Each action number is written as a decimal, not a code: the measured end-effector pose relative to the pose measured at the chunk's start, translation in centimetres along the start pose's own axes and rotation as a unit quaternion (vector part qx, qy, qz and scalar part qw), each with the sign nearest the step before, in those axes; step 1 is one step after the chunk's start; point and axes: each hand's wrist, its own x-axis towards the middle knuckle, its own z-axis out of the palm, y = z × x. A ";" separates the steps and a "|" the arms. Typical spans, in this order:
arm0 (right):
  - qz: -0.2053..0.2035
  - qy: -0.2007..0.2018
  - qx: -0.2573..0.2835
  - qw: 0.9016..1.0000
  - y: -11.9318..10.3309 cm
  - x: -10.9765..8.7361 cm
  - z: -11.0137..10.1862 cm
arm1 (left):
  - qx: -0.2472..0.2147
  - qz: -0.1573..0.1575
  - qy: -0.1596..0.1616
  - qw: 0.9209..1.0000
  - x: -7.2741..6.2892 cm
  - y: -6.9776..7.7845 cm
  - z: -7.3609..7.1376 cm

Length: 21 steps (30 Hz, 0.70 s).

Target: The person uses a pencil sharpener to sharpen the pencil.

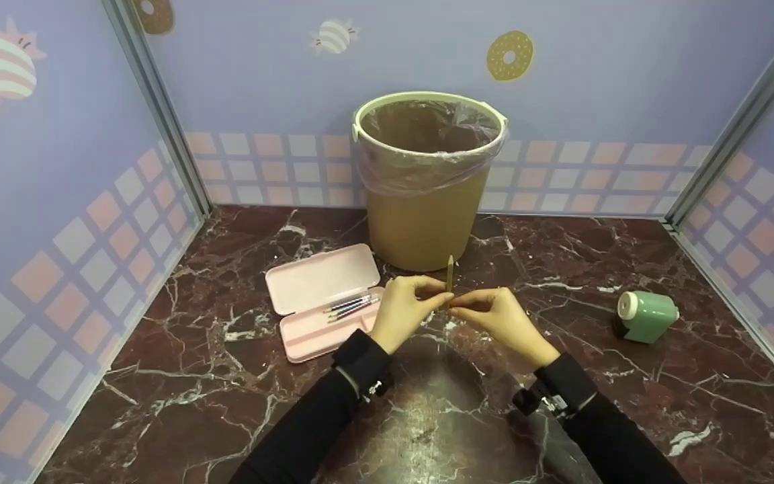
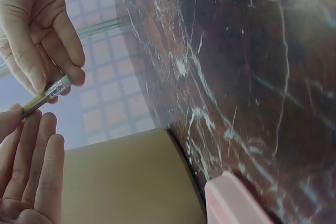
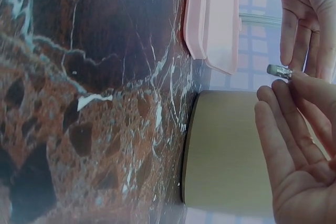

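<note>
A yellow pencil (image 1: 450,274) stands nearly upright between the two hands, its tip up. My left hand (image 1: 406,306) pinches its shaft between thumb and fingers. Lower down, close to the metal band, my right hand (image 1: 500,316) pinches it too. In the left wrist view the pencil's grey-green eraser end (image 2: 66,81) sticks out past the right fingertips. The right wrist view shows the same eraser (image 3: 273,70) and metal band beside the right thumb. An open pink pencil case (image 1: 323,279) lies left of the hands, with several striped pencils (image 1: 350,307) inside.
Behind the hands stands a tan bin (image 1: 420,222) lined with a clear plastic bag. A green pencil sharpener (image 1: 652,316) with a cream front sits to the right on the dark marbled table (image 1: 192,403). Patterned panels (image 1: 259,81) enclose the back and both sides.
</note>
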 end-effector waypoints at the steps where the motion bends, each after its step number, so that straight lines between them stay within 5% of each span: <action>1: -0.001 0.001 -0.002 1.000 0.0 0.0 -0.1 | 0.008 -0.001 -0.003 1.000 0.1 0.1 -0.1; 6: -0.005 0.009 -0.021 1.000 0.0 -0.1 -0.6 | 0.109 0.017 -0.030 0.993 0.4 0.4 -0.9; 11: -0.006 0.018 -0.043 0.999 -0.3 -0.1 -1.4 | 0.222 0.047 -0.065 0.972 0.7 1.0 -1.7; 16: -0.021 0.043 -0.108 0.993 -1.0 0.1 -1.9 | 0.335 0.103 -0.076 0.933 0.7 1.4 -1.9; 21: -0.067 0.067 -0.179 0.979 -1.5 0.2 -2.1 | 0.440 0.169 -0.051 0.881 0.5 1.4 -1.3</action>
